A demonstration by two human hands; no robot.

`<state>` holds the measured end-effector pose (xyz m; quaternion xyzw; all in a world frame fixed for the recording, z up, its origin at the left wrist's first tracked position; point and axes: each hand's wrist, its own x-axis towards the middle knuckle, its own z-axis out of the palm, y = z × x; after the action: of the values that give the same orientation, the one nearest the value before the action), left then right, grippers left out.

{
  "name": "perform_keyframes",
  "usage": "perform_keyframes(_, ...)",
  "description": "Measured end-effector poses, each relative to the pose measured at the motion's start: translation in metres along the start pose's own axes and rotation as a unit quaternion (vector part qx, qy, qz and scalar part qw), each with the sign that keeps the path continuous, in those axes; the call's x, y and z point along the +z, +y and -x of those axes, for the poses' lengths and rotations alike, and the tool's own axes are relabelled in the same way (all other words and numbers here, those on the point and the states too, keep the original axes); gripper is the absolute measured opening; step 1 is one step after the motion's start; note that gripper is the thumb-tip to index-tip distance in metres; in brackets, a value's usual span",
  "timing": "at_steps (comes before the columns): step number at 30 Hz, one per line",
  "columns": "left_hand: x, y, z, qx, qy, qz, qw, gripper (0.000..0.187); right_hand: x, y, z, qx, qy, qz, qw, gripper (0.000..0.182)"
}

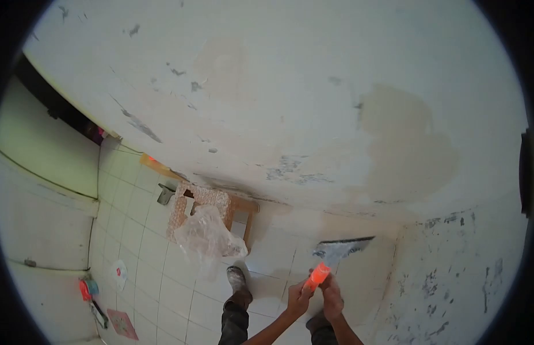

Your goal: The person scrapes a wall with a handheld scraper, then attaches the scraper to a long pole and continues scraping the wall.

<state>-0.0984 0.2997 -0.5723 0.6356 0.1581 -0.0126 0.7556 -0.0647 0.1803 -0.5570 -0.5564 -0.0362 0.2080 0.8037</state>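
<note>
A wide putty knife [343, 248] with an orange handle is held out over the tiled floor, its grey-smeared blade pointing away from me. My left hand [300, 298] is closed round the left side of the handle. Against the handle's right side, just below the blade, my right hand [332, 298] is closed too, with part of its fingers hidden. Beyond the blade stands the wall [313, 115], with scuffed grey patches and a damp-looking beige area.
A wooden stool [244, 215] with bubble wrap and a crumpled clear plastic bag [206, 233] stands by the wall, left of my hands. My boot [238, 282] is near it. A side wall [451, 270] rises at right. A pink square [122, 324] lies on the floor at lower left.
</note>
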Motion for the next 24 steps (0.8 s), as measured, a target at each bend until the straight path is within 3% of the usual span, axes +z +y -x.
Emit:
perform_keyframes(2,-0.027,-0.013,-0.026,-0.017,-0.003,0.040,0.999,0.064,0.032,-0.004,-0.033,-0.090,0.080,0.038,0.992,0.066)
perform_keyframes(3,-0.039,-0.018,-0.037,-0.019,-0.007,0.040,0.999,0.064,0.041,-0.004,-0.048,-0.091,0.084,0.039,0.992,0.066)
perform_keyframes(5,-0.061,-0.033,-0.062,0.008,-0.056,-0.002,0.998,0.065,0.053,0.008,-0.077,-0.136,0.083,0.172,0.972,0.064)
perform_keyframes(9,-0.084,-0.080,-0.099,0.023,-0.067,-0.045,0.996,0.065,0.056,0.063,-0.110,-0.082,0.106,0.086,0.987,0.062)
perform_keyframes(11,-0.098,-0.087,-0.120,0.032,-0.162,-0.040,0.986,0.060,0.048,0.087,-0.117,-0.077,0.165,0.072,0.981,0.058)
perform_keyframes(12,-0.113,-0.108,-0.134,0.075,-0.140,-0.190,0.969,0.057,0.037,0.098,-0.121,-0.142,0.212,0.087,0.963,0.053)
perform_keyframes(13,-0.129,-0.132,-0.149,0.117,-0.111,-0.333,0.929,0.058,0.025,0.107,-0.124,-0.204,0.252,0.104,0.940,0.049)
perform_keyframes(15,-0.159,-0.138,-0.186,0.061,-0.014,-0.534,0.843,0.065,0.013,0.107,-0.120,-0.202,0.272,0.063,0.939,0.045)
perform_keyframes(17,-0.188,-0.122,-0.222,0.142,0.021,-0.723,0.676,0.069,0.000,0.106,-0.118,-0.207,0.292,0.022,0.934,0.041)
perform_keyframes(21,-0.227,-0.046,-0.298,0.116,0.039,-0.862,0.492,0.067,-0.014,0.106,-0.105,-0.192,0.328,-0.003,0.925,0.037)
perform_keyframes(23,-0.251,-0.044,-0.332,-0.038,0.004,-0.881,0.472,0.062,-0.022,0.105,-0.100,-0.180,0.314,-0.014,0.932,0.037)
perform_keyframes(24,-0.254,-0.047,-0.338,-0.039,0.008,-0.880,0.474,0.062,-0.023,0.103,-0.099,-0.181,0.309,-0.013,0.934,0.037)
